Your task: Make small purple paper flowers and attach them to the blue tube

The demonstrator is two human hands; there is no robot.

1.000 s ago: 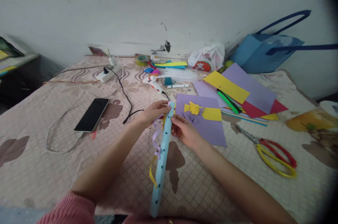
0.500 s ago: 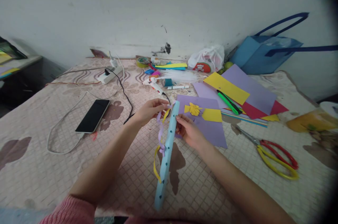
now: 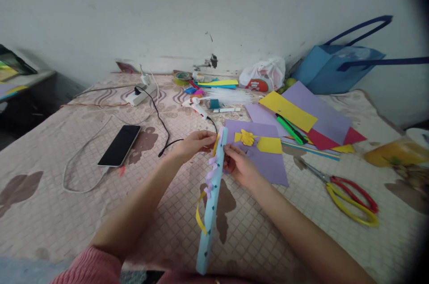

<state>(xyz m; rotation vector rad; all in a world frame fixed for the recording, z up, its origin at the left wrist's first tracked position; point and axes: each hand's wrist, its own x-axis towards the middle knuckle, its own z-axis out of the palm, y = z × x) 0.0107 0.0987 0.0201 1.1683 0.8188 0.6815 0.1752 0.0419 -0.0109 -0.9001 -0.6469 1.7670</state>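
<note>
A long light-blue paper strip [image 3: 211, 208] with dark dots along it stands slanted between my hands. My right hand [image 3: 239, 165] pinches its upper right edge. At its upper left, my left hand [image 3: 197, 144] has its fingers closed beside a yellow strip [image 3: 200, 217]; what they grip is too small to make out. A curly lilac strip [image 3: 210, 177] runs down the blue strip's left side, and the yellow strip bows out lower down. Behind my right hand, a yellow paper flower [image 3: 247, 137] lies on a purple sheet [image 3: 268, 168].
Scissors [image 3: 335, 185], a green cutter [image 3: 291, 129] and coloured sheets [image 3: 317, 105] lie to the right. A glue gun [image 3: 195, 105] lies beyond my hands. At left are a phone [image 3: 119, 145] and a power strip [image 3: 142, 93]. A blue bag [image 3: 325, 67] stands at the back right.
The lilac strip has moved right, from hanging loosely to lying along the blue strip's left edge. My left hand has shifted slightly right and lower, and the blue strip's lower end has dipped.
</note>
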